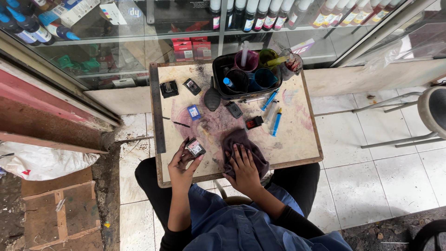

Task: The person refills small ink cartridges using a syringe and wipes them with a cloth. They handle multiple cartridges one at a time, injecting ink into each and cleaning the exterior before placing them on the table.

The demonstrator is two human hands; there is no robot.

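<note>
My left hand (182, 166) holds a small black ink cartridge (195, 147) with a white label, just above the near edge of the stained wooden board (297, 139) on my lap. My right hand (243, 166) lies flat, fingers spread, on a dark purple cloth (242, 139) spread on the board. Other cartridges lie further back: a blue-labelled one (193, 112), a black and red one (254, 122), and black ones (169, 88) (192, 86) (234, 109).
A black tray (218, 79) of coloured ink cups and a syringe stands at the board's far side. A grey rubber blower (212, 98) and blue syringes (276, 122) lie beside it. Glass shelves of ink bottles (260, 18) stand behind; a stool (432, 109) is on the right.
</note>
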